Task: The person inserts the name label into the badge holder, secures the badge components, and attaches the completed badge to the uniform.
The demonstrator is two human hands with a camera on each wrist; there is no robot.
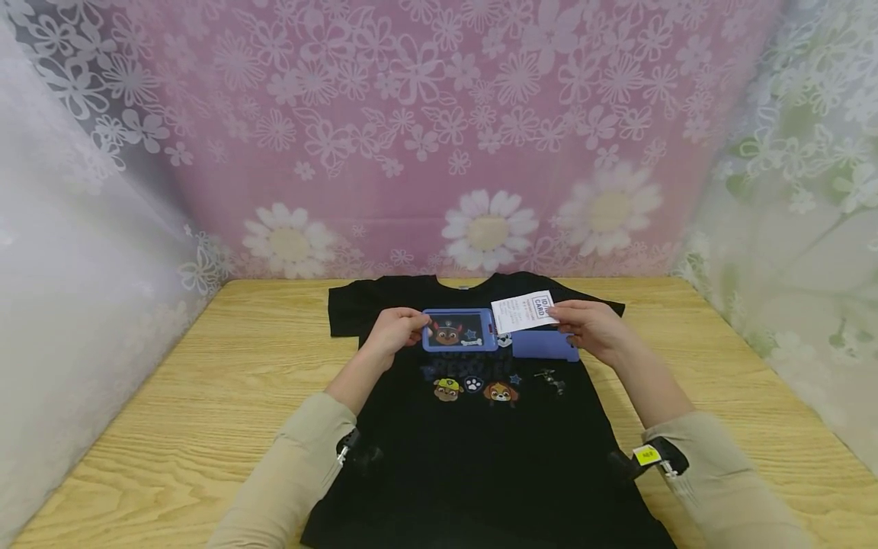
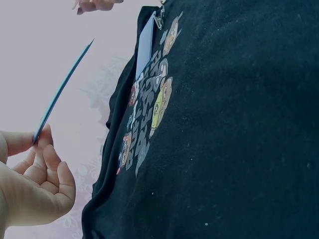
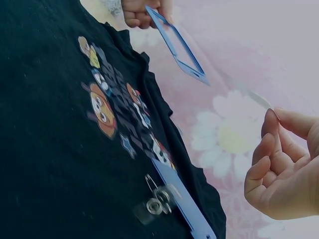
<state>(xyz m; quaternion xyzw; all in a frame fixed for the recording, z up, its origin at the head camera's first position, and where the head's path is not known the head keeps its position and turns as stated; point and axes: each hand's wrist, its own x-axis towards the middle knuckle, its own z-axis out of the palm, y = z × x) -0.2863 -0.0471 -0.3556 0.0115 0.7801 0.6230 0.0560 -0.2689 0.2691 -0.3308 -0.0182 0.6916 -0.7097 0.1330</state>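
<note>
My left hand [image 1: 394, 333] pinches the left edge of a blue ID card holder frame [image 1: 489, 329] between thumb and finger, raised above a black T-shirt [image 1: 480, 465]. The shirt's print shows through its window. My right hand [image 1: 598, 329] pinches a white paper card [image 1: 520, 313] printed "ID CARD" by its right edge, just right of the frame. In the right wrist view the card [image 3: 256, 97] is nearly edge-on. Under the right hand, a flat blue holder plate [image 1: 545, 345] lies on the shirt. Both hands' other fingers are curled.
A metal clip with a safety pin [image 3: 158, 199] lies on the shirt near the plate. The shirt is spread over a wooden table [image 1: 261, 374], its front printed with cartoon dogs [image 1: 501, 393]. Flowered curtains [image 1: 384, 152] stand behind and at both sides.
</note>
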